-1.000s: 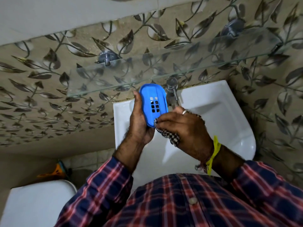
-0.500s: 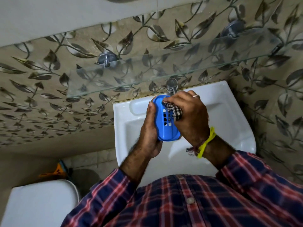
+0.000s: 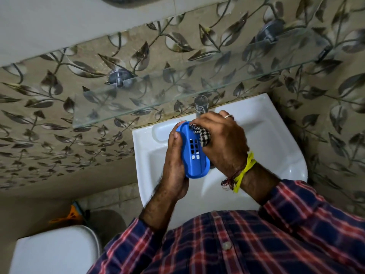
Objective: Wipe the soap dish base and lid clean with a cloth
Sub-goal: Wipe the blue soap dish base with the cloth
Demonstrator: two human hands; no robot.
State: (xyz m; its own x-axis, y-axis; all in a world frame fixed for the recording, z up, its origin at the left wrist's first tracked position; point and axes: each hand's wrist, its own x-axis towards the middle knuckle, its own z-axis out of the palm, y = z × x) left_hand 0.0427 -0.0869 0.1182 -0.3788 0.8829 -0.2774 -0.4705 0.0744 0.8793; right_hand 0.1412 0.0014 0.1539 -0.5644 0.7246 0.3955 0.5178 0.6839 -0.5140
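A blue plastic soap dish part [image 3: 194, 157] with square drain holes is held over the white sink [image 3: 276, 147]. My left hand [image 3: 173, 165] grips it from the left side and behind, tilting its hollow face toward me. My right hand [image 3: 223, 143] is closed on a black-and-white checked cloth [image 3: 201, 133] and presses it into the upper end of the dish. Most of the cloth is hidden under my fingers. No second dish part is in view.
A glass shelf [image 3: 177, 91] on metal brackets juts out from the leaf-patterned tiles right above the sink. A chrome tap [image 3: 201, 104] stands just behind my hands. A white toilet cistern [image 3: 53, 250] sits at lower left, with an orange object [image 3: 69, 215] on the floor.
The dish came down from in front of the shelf to over the basin. My right hand moved the cloth from the dish's lower edge up to its top end.
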